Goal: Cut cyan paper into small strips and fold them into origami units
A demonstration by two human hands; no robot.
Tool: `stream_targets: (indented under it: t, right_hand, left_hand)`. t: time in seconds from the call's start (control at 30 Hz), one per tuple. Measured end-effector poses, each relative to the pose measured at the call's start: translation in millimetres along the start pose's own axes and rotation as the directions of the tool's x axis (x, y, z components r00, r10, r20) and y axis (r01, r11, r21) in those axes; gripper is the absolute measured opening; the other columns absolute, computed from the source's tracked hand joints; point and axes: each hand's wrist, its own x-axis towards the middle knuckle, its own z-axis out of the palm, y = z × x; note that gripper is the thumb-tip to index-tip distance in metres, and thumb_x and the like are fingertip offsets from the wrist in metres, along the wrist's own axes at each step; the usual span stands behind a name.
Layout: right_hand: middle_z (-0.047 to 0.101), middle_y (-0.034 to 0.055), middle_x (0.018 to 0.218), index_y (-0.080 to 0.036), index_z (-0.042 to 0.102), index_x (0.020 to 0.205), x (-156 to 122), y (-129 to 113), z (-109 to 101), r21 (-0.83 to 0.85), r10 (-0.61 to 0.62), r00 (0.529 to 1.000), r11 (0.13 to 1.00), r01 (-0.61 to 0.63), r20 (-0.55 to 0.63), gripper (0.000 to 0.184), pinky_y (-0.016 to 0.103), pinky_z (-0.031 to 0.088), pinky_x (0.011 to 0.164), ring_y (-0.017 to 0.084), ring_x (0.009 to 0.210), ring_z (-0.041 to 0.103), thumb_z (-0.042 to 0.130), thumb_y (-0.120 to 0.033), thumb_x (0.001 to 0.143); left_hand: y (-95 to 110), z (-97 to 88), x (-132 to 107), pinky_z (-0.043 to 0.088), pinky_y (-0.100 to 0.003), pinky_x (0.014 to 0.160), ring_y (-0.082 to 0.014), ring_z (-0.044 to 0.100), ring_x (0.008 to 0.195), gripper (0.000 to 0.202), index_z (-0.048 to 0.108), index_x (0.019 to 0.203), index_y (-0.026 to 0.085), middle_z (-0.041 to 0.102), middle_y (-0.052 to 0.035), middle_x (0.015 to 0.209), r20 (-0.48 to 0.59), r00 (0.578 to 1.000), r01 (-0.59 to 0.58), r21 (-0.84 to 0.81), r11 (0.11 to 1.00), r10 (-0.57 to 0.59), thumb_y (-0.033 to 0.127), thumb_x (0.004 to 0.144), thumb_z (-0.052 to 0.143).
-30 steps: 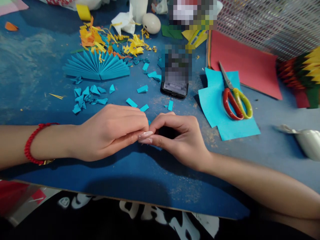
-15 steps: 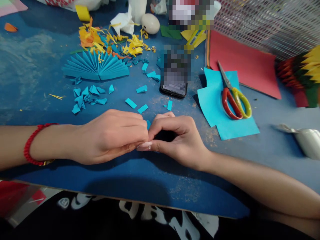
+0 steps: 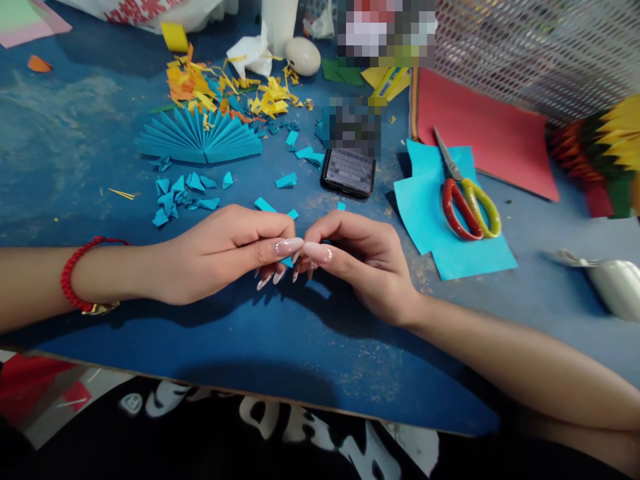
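Observation:
Over the front of the blue table my left hand (image 3: pixel 220 255) and my right hand (image 3: pixel 367 263) meet at the fingertips, both closed in a pinch. A small blue paper piece (image 3: pixel 287 263) peeks out between them, mostly covered by the fingers. Just beyond lie loose blue paper strips (image 3: pixel 265 205), partly behind the knuckles. Left of these sits a cluster of small folded blue paper pieces (image 3: pixel 176 197). Behind that cluster a pleated blue paper fan (image 3: pixel 203 137) is spread out. A phone (image 3: pixel 349 173) rests beyond my right hand.
Scissors (image 3: pixel 463 200) with red and yellow-green handles lie on blue paper sheets (image 3: pixel 425 207) at the right. Red paper (image 3: pixel 490 127) and a metal mesh basket (image 3: pixel 525 53) stand behind. Yellow and orange scraps (image 3: pixel 195 83) litter the back, near a whitish egg-shaped object (image 3: pixel 303 57).
Both hands have turned so thumbs and nails show on top, and have risen slightly from the table's front edge. The blue paper piece now shows between the fingertips. The view has shifted slightly.

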Motion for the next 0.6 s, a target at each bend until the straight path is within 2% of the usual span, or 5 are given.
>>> stream_targets:
  t: [0.13, 0.27, 0.47, 0.53, 0.6]
  right_hand:
    - [0.073, -0.0022, 0.08, -0.016, 0.072, 0.089, 0.1, 1.8, 2.3, -0.032, -0.076, 0.997, 0.997, 0.075, -0.021, 0.014, 0.019, 0.055, 0.069, 0.008, 0.071, 0.066, 0.082, -0.023, 0.096]
    - [0.073, -0.0021, 0.081, -0.016, 0.072, 0.09, 0.9, 3.5, 4.6, -0.109, -0.112, 0.994, 0.988, 0.11, -0.008, 0.014, 0.019, 0.055, 0.07, 0.008, 0.072, 0.066, 0.082, -0.023, 0.096]
    - [0.072, -0.0023, 0.081, -0.013, 0.073, 0.089, 2.5, 9.0, 3.7, -0.132, -0.168, 0.985, 0.976, 0.173, 0.05, 0.012, 0.016, 0.052, 0.071, 0.006, 0.073, 0.063, 0.079, -0.017, 0.098]
    - [0.071, -0.0027, 0.081, -0.012, 0.073, 0.089, 2.9, 10.1, 3.0, -0.117, -0.188, 0.981, 0.974, 0.193, 0.052, 0.011, 0.014, 0.051, 0.071, 0.005, 0.074, 0.062, 0.08, -0.015, 0.097]
    - [0.071, -0.0026, 0.082, -0.012, 0.073, 0.091, 3.3, 10.2, 2.3, -0.119, -0.205, 0.977, 0.97, 0.21, 0.05, 0.011, 0.014, 0.051, 0.072, 0.005, 0.075, 0.062, 0.081, -0.016, 0.097]
  left_hand:
    - [-1.6, 2.3, -1.7, 0.041, -0.015, 0.054, -0.0062, 0.055, 0.055, 0.037, 0.061, 0.074, 0.017, 0.061, 0.0057, 0.063, -0.073, 0.996, 0.05, -0.009, 0.999, -0.05, 0.021, 0.11, 0.057]
    - [1.3, 3.3, -0.8, 0.038, -0.017, 0.053, -0.0065, 0.051, 0.054, 0.038, 0.059, 0.072, 0.017, 0.058, 0.006, 0.061, -0.107, 0.992, 0.074, 0.012, 0.997, -0.072, 0.023, 0.11, 0.057]
    - [3.7, 5.4, -1.7, 0.041, -0.017, 0.059, -0.0074, 0.054, 0.061, 0.039, 0.058, 0.073, 0.018, 0.059, 0.0046, 0.067, -0.083, 0.996, 0.029, 0.013, 1.0, -0.027, 0.02, 0.112, 0.05]
    - [3.0, 4.7, -2.3, 0.042, -0.019, 0.061, -0.0087, 0.054, 0.063, 0.038, 0.06, 0.076, 0.019, 0.059, 0.0038, 0.07, -0.067, 0.997, 0.027, -0.024, 0.999, -0.028, 0.024, 0.112, 0.05]
    - [2.6, 3.8, -2.1, 0.042, -0.021, 0.06, -0.01, 0.053, 0.064, 0.032, 0.061, 0.079, 0.02, 0.059, 0.0035, 0.071, -0.026, 0.997, 0.069, -0.034, 0.997, -0.07, 0.032, 0.109, 0.058]
